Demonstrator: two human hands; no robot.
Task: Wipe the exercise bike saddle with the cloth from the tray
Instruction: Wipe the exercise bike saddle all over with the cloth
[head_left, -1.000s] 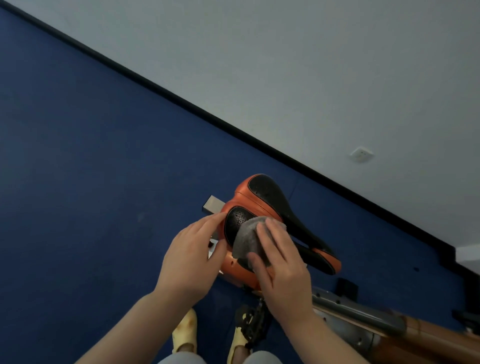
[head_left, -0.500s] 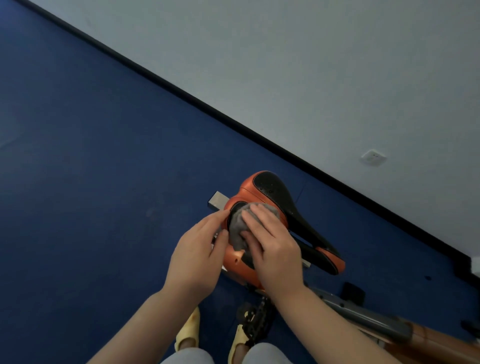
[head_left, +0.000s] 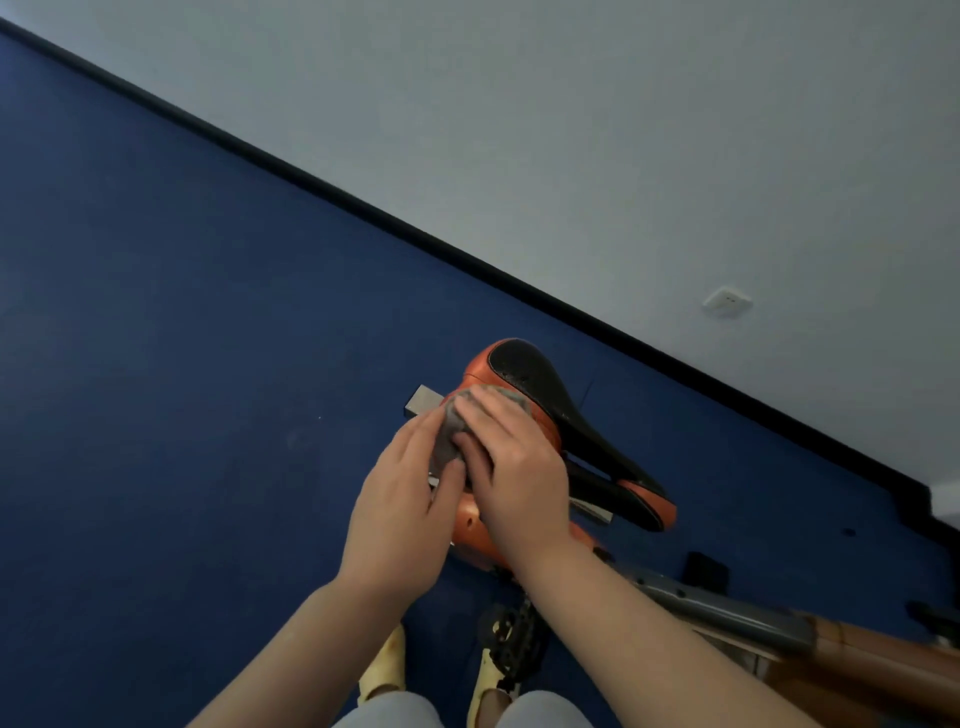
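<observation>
The orange and black bike saddle (head_left: 550, 395) sits in the lower middle, its narrow nose pointing right. A grey cloth (head_left: 451, 434) lies bunched on the saddle's wide rear left part. My right hand (head_left: 514, 467) presses flat on the cloth, covering most of it. To the left, my left hand (head_left: 402, 509) rests against the saddle's rear edge, with fingertips touching the cloth's side. The tray is out of view.
Blue floor (head_left: 182, 364) spreads to the left; a black skirting strip (head_left: 467, 260) meets a pale wall with a socket (head_left: 727, 300). The bike's grey and brown frame (head_left: 753, 618) runs to the lower right. A black pedal (head_left: 511, 639) and my yellow slippers (head_left: 387, 670) are below.
My right hand has slid the cloth from the saddle's middle toward its rear left edge. My left hand has stayed at the saddle's rear and now touches the cloth.
</observation>
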